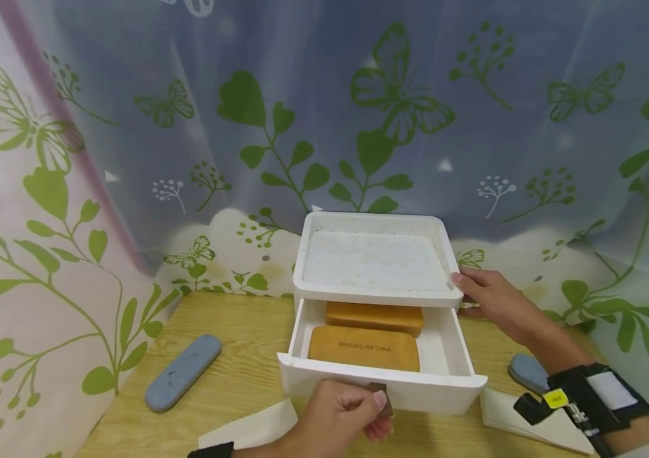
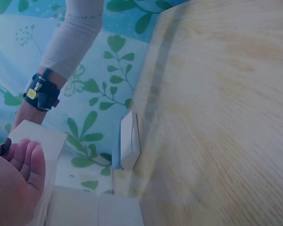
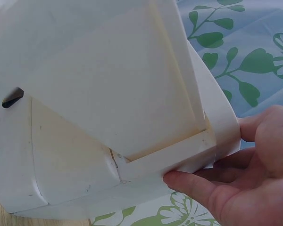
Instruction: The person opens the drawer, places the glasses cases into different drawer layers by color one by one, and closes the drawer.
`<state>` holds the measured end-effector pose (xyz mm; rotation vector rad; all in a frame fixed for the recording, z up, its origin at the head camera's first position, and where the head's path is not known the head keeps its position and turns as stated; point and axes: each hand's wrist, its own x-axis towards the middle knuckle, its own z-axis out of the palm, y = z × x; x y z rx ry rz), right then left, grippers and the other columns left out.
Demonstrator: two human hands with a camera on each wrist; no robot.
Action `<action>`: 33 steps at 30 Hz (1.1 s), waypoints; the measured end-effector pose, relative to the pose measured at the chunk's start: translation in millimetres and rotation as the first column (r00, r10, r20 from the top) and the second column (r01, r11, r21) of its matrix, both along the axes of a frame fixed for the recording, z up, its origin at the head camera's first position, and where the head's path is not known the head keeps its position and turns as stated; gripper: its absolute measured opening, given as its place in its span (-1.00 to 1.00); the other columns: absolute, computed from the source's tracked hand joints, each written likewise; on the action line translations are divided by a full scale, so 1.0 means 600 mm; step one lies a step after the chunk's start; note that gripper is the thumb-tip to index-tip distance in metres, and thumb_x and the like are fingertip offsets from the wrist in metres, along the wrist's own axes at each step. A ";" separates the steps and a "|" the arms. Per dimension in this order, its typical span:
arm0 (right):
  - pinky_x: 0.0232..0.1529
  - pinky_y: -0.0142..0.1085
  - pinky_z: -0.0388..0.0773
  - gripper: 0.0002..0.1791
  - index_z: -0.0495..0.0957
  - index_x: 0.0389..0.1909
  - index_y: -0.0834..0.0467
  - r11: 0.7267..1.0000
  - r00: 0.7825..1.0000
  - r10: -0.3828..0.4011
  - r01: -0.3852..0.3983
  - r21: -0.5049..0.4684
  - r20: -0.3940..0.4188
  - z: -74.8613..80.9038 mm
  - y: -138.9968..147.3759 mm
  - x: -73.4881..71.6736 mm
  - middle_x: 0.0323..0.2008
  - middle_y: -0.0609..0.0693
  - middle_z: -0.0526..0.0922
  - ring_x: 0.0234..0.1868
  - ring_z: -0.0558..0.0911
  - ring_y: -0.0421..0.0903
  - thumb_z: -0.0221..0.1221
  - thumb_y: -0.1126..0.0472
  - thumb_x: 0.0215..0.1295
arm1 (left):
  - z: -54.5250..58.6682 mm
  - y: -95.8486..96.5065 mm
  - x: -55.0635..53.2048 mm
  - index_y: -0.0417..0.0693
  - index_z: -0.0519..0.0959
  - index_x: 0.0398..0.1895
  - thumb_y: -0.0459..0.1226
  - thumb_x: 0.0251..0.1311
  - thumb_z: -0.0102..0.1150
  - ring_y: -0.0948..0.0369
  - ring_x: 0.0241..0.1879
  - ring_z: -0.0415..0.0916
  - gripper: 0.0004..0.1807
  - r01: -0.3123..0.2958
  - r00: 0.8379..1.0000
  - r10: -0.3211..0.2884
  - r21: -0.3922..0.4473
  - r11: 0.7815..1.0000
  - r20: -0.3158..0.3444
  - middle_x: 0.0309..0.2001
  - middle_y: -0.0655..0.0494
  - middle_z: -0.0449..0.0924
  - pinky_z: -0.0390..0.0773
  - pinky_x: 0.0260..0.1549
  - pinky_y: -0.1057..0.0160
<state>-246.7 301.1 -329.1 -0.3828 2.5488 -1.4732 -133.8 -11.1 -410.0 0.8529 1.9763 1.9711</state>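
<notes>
A small white drawer box (image 1: 372, 257) with a tray-like top stands at the back of the table, its drawer (image 1: 433, 393) pulled out towards me. Inside lie two orange-brown cases; the front case (image 1: 364, 361) is printed "REFUELING FOR CHINA", and the rear case (image 1: 374, 316) sits partly under the top. My left hand (image 1: 338, 410) pinches the dark brown pull tab (image 1: 378, 387) on the drawer front between thumb and fingers. On the other side, my right hand (image 1: 496, 298) grips the box's right edge, thumb at the top rim. In the right wrist view its fingers (image 3: 191, 184) press the box's corner.
A blue-grey case (image 1: 184, 373) lies on the wooden table (image 1: 244, 356) at left. Another blue-grey case (image 1: 526, 372) is at right, partly behind my right forearm. Pale cream flat pieces lie at front left (image 1: 255, 425) and front right (image 1: 530, 420). A patterned curtain (image 1: 313, 127) hangs behind.
</notes>
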 end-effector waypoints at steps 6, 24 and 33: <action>0.28 0.12 0.58 -0.24 -0.02 0.63 0.35 1.000 1.000 -0.003 0.003 0.003 0.010 -0.001 -0.002 0.000 0.46 0.47 0.32 0.43 0.44 0.35 -0.16 -0.08 0.70 | 0.004 -0.001 -0.009 -0.52 0.72 -0.35 -0.23 0.52 0.11 0.46 -0.49 0.67 -0.55 -0.018 0.999 0.018 -0.018 1.000 0.034 -0.37 -0.50 0.71 0.77 -0.39 0.25; 0.29 0.12 0.57 -0.23 -0.03 0.63 0.36 1.000 1.000 -0.002 0.002 0.010 0.013 0.001 -0.001 0.001 0.46 0.47 0.31 0.44 0.42 0.35 -0.18 -0.09 0.71 | 0.010 0.005 -0.043 -0.46 0.74 -0.44 -0.25 0.51 0.12 0.37 -0.54 0.66 -0.55 -0.045 0.999 0.045 -0.055 0.997 -0.003 -0.41 -0.45 0.72 0.78 -0.43 0.14; 0.30 0.10 0.57 -0.22 -0.06 0.64 0.36 1.000 1.000 0.001 -0.001 0.003 0.023 0.003 -0.001 0.000 0.49 0.47 0.26 0.47 0.37 0.36 -0.19 -0.10 0.71 | 0.014 0.008 -0.062 -0.47 0.73 -0.42 -0.25 0.49 0.15 0.30 -0.54 0.66 -0.57 -0.059 0.998 0.061 -0.065 0.996 0.034 -0.40 -0.43 0.73 0.73 -0.46 0.32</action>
